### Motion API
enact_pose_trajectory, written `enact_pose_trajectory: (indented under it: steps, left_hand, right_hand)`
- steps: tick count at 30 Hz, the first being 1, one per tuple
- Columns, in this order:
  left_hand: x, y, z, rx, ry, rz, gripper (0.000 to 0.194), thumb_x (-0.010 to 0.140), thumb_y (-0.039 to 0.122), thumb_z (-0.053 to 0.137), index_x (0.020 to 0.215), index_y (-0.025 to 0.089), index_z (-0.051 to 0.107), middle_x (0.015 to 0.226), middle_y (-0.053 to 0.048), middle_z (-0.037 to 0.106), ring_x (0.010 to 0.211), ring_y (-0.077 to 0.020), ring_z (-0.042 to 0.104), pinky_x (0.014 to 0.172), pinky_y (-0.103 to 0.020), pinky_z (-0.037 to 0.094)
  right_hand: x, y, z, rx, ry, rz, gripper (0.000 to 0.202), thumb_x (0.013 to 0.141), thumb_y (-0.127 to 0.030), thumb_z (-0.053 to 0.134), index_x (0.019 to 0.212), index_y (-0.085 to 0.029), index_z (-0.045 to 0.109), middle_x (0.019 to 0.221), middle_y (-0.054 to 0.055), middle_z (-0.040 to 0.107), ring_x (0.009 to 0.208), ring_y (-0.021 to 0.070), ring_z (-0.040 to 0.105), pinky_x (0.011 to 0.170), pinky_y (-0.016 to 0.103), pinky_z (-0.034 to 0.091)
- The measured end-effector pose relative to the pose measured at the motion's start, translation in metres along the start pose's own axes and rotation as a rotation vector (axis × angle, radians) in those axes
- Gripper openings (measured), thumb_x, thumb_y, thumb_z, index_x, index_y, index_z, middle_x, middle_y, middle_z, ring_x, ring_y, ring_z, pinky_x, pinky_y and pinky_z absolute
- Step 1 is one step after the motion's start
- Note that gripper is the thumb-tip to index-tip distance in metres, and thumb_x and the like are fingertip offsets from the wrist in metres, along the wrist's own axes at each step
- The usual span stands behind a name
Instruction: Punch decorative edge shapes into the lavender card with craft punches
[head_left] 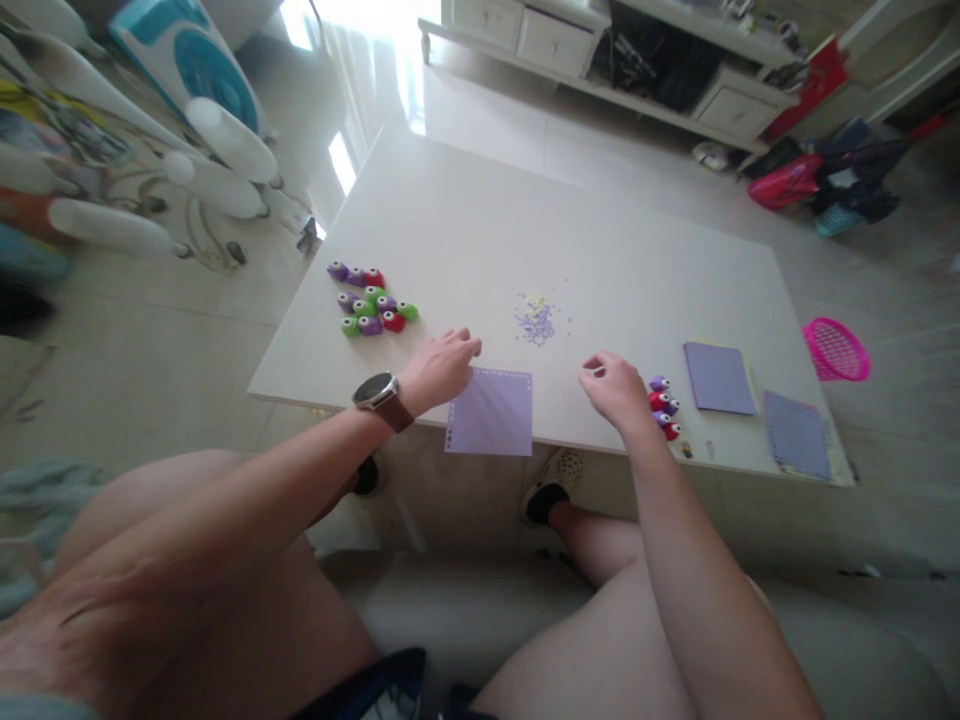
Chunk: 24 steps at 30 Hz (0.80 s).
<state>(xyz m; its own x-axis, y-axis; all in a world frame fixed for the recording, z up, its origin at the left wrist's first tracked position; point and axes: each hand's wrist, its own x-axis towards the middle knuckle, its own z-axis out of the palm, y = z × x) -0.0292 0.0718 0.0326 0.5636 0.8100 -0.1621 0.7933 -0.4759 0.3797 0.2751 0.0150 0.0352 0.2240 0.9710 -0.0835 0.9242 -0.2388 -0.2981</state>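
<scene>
A square sheet of purple paper [491,412] lies at the table's near edge and hangs a little over it. Small holes run along its top and left sides. My left hand [444,366], with a watch on the wrist, is at the sheet's upper left corner; its fingers are bent and slightly apart, the thumb hidden. Right of the sheet, my right hand [611,385] is closed with thumb and fingertips together; whatever is between them is too small to make out. Beyond the sheet is a scatter of tiny purple and yellow paper bits [535,322].
Several purple, green and red craft punches [367,308] stand left; more punches [660,400] sit beside my right forearm. A stack of purple paper [718,378] and a wrapped pack [797,435] lie right. A pink basket [836,349] is past the table [465,220].
</scene>
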Motion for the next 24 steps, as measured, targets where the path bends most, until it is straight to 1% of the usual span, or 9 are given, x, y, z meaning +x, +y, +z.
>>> enact_pose_trajectory:
  steps: [2,4,5,8,10,13,18,21,24]
  left_hand:
    - [-0.005,0.007,0.008,-0.036,-0.037,0.110,0.032,0.094,0.014,0.049,0.117,0.018,0.070,0.126,-0.013,0.068,0.116,-0.0265,0.063,0.100,-0.040,0.051]
    - [-0.010,0.011,0.016,-0.052,-0.072,0.202,0.033,0.093,0.012,0.050,0.119,0.019,0.070,0.129,-0.011,0.069,0.119,-0.0255,0.063,0.102,-0.039,0.050]
    - [-0.012,0.012,0.019,-0.057,-0.084,0.239,0.034,0.093,0.012,0.051,0.120,0.020,0.069,0.131,-0.011,0.070,0.121,-0.0252,0.063,0.103,-0.038,0.050]
    - [-0.017,0.012,0.026,-0.067,-0.105,0.300,0.037,0.090,0.011,0.056,0.122,0.024,0.070,0.136,-0.008,0.070,0.127,-0.0243,0.062,0.106,-0.038,0.049]
    - [-0.019,0.011,0.028,-0.069,-0.115,0.306,0.037,0.089,0.011,0.058,0.121,0.025,0.070,0.135,-0.007,0.071,0.128,-0.0240,0.062,0.106,-0.038,0.049]
    - [-0.021,0.011,0.025,-0.055,-0.136,0.284,0.036,0.090,0.011,0.058,0.121,0.026,0.070,0.128,-0.008,0.073,0.125,-0.0249,0.063,0.104,-0.039,0.049]
    - [-0.019,0.013,0.018,0.000,-0.162,0.232,0.028,0.092,0.013,0.056,0.115,0.020,0.069,0.117,-0.011,0.072,0.113,-0.0278,0.064,0.094,-0.041,0.050]
    - [-0.015,0.014,0.020,0.027,-0.113,0.192,0.026,0.094,0.016,0.057,0.118,0.020,0.068,0.123,-0.013,0.067,0.115,-0.0285,0.061,0.094,-0.041,0.049]
    - [-0.010,0.015,0.026,0.062,-0.078,0.112,0.028,0.095,0.021,0.061,0.122,0.020,0.065,0.133,-0.016,0.062,0.122,-0.0308,0.056,0.096,-0.043,0.049]
  right_hand:
    - [0.006,0.029,-0.011,-0.147,0.049,0.135,0.026,0.085,-0.031,0.067,0.108,-0.020,0.074,0.120,0.019,0.073,0.108,0.0334,0.068,0.094,0.045,0.053]
    - [0.008,0.058,-0.020,-0.248,0.015,0.304,0.040,0.084,-0.038,0.069,0.118,-0.017,0.073,0.128,0.026,0.069,0.113,0.0399,0.066,0.093,0.051,0.053]
    - [0.008,0.070,-0.023,-0.279,-0.023,0.339,0.043,0.086,-0.040,0.067,0.121,-0.015,0.073,0.130,0.030,0.068,0.114,0.0424,0.066,0.092,0.053,0.052]
    - [0.006,0.097,-0.024,-0.332,-0.108,0.362,0.039,0.088,-0.037,0.061,0.114,-0.012,0.075,0.121,0.033,0.071,0.107,0.0420,0.068,0.088,0.052,0.050]
    - [0.006,0.103,-0.021,-0.332,-0.122,0.320,0.034,0.087,-0.034,0.062,0.109,-0.012,0.076,0.115,0.033,0.073,0.102,0.0406,0.070,0.086,0.050,0.050]
    - [0.008,0.093,-0.014,-0.297,-0.102,0.238,0.028,0.085,-0.028,0.062,0.106,-0.014,0.076,0.109,0.028,0.076,0.100,0.0387,0.071,0.086,0.048,0.051]
    - [0.008,0.039,-0.003,-0.039,-0.149,0.025,0.022,0.086,-0.020,0.063,0.103,-0.019,0.076,0.104,0.015,0.080,0.097,0.0278,0.074,0.091,0.039,0.055]
    - [0.004,0.010,0.003,0.152,-0.199,-0.064,0.023,0.086,-0.021,0.067,0.107,-0.019,0.076,0.105,0.013,0.080,0.090,0.0243,0.074,0.088,0.038,0.057]
    - [0.000,-0.003,0.007,0.222,-0.186,-0.166,0.023,0.085,-0.018,0.067,0.107,-0.018,0.075,0.110,0.012,0.078,0.094,0.0240,0.074,0.088,0.038,0.058]
